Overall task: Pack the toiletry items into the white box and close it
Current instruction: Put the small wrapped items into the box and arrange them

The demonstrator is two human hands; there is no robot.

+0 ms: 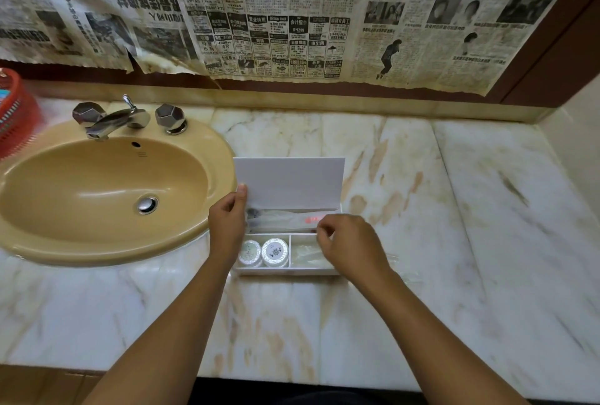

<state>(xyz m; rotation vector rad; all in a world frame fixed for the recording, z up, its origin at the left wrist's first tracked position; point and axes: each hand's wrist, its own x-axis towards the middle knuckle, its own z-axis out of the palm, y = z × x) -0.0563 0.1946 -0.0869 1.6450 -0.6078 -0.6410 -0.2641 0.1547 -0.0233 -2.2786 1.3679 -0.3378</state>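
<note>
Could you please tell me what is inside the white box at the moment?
The white box holds two round containers in its front left compartment, clear wrapped items front right, and a long clear packet with red print in the back. The right hand covers the right end.
</note>
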